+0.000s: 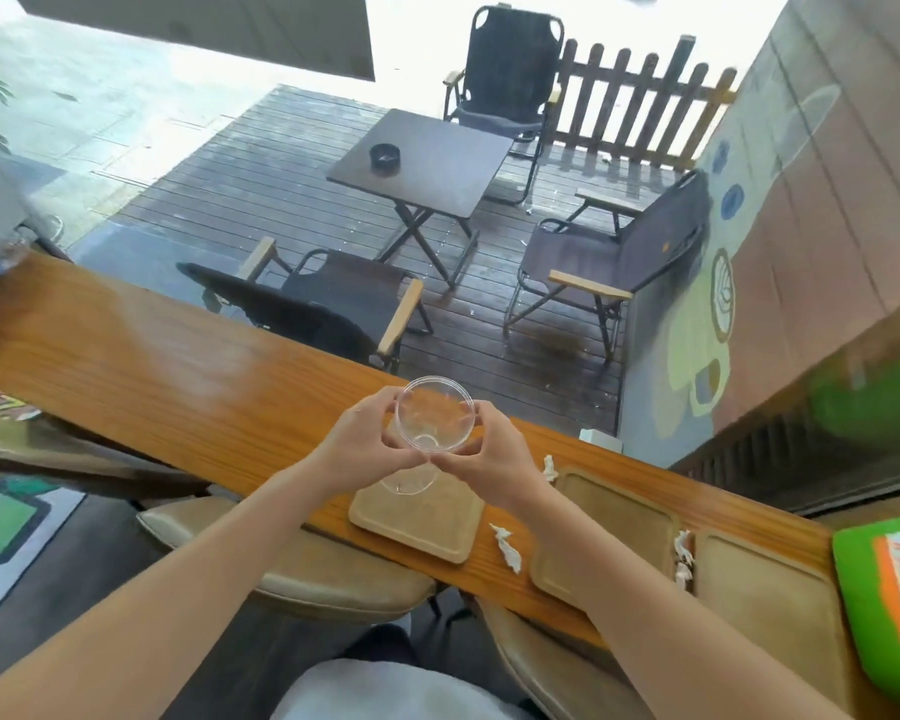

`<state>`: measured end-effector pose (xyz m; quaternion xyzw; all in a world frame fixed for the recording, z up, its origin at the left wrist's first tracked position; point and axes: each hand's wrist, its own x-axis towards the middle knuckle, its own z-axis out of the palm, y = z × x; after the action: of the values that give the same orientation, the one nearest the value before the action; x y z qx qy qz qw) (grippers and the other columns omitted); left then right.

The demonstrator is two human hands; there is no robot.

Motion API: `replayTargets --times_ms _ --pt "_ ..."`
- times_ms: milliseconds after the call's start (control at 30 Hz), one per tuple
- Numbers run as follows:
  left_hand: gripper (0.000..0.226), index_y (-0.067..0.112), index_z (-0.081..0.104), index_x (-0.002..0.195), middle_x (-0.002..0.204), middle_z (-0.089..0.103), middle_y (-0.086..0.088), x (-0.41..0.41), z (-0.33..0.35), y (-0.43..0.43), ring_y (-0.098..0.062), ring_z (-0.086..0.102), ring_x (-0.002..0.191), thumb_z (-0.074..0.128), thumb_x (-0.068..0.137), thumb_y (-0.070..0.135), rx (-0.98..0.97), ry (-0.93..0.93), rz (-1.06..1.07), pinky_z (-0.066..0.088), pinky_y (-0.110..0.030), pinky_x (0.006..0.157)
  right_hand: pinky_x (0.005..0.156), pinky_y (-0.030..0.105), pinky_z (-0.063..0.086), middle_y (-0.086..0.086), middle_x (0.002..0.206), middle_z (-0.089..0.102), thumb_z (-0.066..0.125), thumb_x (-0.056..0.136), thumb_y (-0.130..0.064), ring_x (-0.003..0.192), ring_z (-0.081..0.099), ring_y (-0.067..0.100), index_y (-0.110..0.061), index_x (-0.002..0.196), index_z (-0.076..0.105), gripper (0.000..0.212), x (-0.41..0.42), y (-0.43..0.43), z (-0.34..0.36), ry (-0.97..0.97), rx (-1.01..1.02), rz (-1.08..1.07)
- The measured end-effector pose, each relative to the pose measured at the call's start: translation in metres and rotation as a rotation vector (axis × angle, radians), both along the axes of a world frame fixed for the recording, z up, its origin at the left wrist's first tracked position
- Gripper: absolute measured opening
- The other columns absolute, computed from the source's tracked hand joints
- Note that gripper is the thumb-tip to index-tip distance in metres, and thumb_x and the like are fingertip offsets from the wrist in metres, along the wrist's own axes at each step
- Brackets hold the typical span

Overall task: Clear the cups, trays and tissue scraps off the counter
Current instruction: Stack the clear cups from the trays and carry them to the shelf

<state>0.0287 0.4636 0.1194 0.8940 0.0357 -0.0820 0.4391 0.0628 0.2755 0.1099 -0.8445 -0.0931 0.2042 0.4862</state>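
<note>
A clear plastic cup [434, 415] is held upright above the wooden counter [178, 376], gripped from both sides by my left hand [365, 441] and my right hand [494, 449]. Below it a second clear cup [411, 483] seems to sit on a small tan tray [422, 527]. Two more tan trays lie to the right, one [609, 527] beside the small tray and one [765, 600] further right. White tissue scraps lie on the counter: one [507, 548] between the trays, one [549, 467] by the far edge, one [682, 556] between the right trays.
A green and orange cushion [889, 610] lies at the counter's right end. Padded stools [302, 569] stand under the near edge. Beyond the glass are a folding table [427, 163] and dark chairs [614, 257] on a wooden deck.
</note>
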Motion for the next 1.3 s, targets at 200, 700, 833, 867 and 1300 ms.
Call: replayTargets --times_ms 200,700,833,867,1300 --pt "0.066 0.033 0.047 0.124 0.112 0.060 0.014 -0.004 -0.039 0.041 -0.007 0.064 0.072 0.081 0.070 0.046 -0.013 0.043 -0.090 0.052 -0.015 0.057 0.079 0.034 0.061 -0.005 0.114 0.060 0.087 0.071 -0.033 0.088 0.069 0.014 -0.026 0.123 0.054 0.063 -0.013 0.033 -0.024 0.075 -0.079 -0.038" --pt "0.079 0.045 0.038 0.130 0.119 0.049 0.024 0.005 -0.113 0.043 0.000 0.048 0.111 0.082 0.065 0.048 -0.043 0.130 -0.233 0.043 -0.021 0.092 0.097 0.038 0.053 -0.004 0.126 0.052 0.081 0.076 -0.035 0.112 0.055 0.015 -0.027 0.135 0.048 0.068 -0.027 0.045 -0.090 0.221 -0.257 -0.113" --pt "0.075 0.053 0.038 0.120 0.110 0.046 0.034 0.005 -0.119 0.043 -0.001 0.054 0.104 0.085 0.064 0.038 -0.059 0.159 -0.214 0.045 -0.016 0.080 0.089 0.025 0.048 -0.004 0.126 0.055 0.081 0.076 -0.030 0.113 0.054 0.012 -0.026 0.133 0.051 0.064 -0.033 0.046 -0.103 0.275 -0.213 -0.141" --pt "0.072 0.057 0.039 0.116 0.108 0.048 0.035 0.005 -0.120 0.043 0.000 0.056 0.101 0.084 0.064 0.036 -0.070 0.169 -0.205 0.045 -0.014 0.077 0.084 0.021 0.045 -0.005 0.125 0.056 0.081 0.076 -0.029 0.112 0.055 0.011 -0.026 0.132 0.051 0.063 -0.033 0.047 -0.104 0.288 -0.197 -0.153" --pt "0.067 0.039 0.049 0.123 0.107 0.065 0.014 0.032 -0.080 0.006 -0.009 0.069 0.086 0.086 0.067 0.037 -0.142 0.222 -0.269 0.056 -0.027 0.079 0.076 0.016 0.043 -0.021 0.108 0.057 0.082 0.076 -0.036 0.099 0.056 0.003 -0.042 0.112 0.051 0.048 -0.023 0.004 -0.061 0.250 -0.061 -0.260"
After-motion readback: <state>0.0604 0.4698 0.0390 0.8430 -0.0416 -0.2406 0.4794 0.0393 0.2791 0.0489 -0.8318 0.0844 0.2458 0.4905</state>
